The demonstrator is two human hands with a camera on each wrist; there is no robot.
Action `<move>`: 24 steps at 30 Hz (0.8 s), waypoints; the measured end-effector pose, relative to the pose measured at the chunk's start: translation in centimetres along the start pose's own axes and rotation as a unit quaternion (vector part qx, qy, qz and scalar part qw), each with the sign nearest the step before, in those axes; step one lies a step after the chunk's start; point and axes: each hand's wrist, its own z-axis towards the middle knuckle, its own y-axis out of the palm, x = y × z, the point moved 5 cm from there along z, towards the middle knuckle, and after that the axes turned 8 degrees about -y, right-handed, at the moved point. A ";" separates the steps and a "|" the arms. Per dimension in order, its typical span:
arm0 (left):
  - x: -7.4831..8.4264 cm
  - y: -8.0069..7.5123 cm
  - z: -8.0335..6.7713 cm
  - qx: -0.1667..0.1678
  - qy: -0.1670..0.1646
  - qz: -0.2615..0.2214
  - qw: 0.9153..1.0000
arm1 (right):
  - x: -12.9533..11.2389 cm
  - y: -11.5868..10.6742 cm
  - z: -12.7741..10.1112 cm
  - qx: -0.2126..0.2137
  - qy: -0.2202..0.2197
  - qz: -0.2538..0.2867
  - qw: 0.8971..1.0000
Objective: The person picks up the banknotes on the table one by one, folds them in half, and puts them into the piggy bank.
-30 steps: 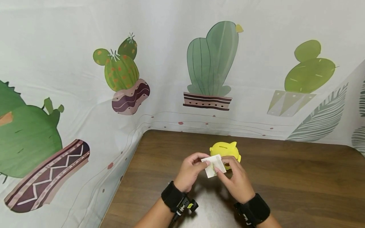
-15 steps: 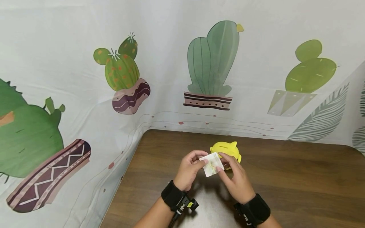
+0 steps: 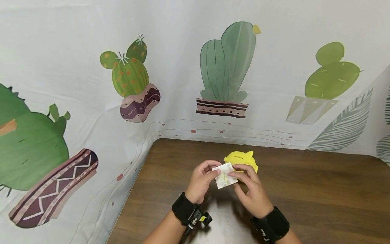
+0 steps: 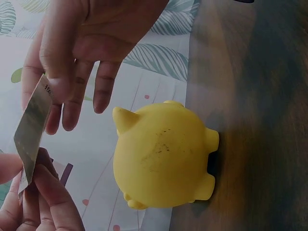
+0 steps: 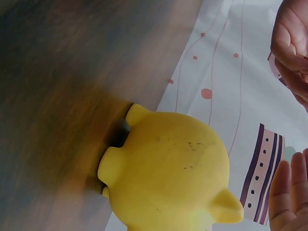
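Observation:
A small folded banknote (image 3: 224, 179), pale with yellow-green print, is held up in front of me between both hands. My left hand (image 3: 198, 183) pinches its left edge between thumb and fingers. On the right edge, my right hand (image 3: 255, 194) has fingertips on both sides of the paper, its other fingers spread loosely below. The left wrist view shows the banknote (image 4: 33, 130) nearly edge-on, with dark printed figures near one corner. Just beyond the hands stands a yellow piggy bank (image 3: 240, 158), a slot in its top, partly covered by my right hand in the head view.
The brown wooden table (image 3: 313, 189) carries the piggy bank near its far edge. Behind it hangs a white cloth (image 3: 176, 61) printed with potted cacti. Black straps with small cameras wrap the left wrist (image 3: 184, 210) and right wrist (image 3: 274, 223).
The banknote has shifted slightly left and turned flatter toward me. The right fingers have changed position along its right edge. The piggy bank has not moved.

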 end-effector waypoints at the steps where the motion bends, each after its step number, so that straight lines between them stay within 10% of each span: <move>1: 0.0 0.0 0.0 0.000 -0.002 0.000 1.000 | 0.0 0.0 0.0 0.001 0.000 -0.001 1.000; 24: -0.2 0.6 -0.4 -0.031 -0.015 0.012 0.999 | -0.3 -0.2 0.1 0.014 0.055 -0.014 0.998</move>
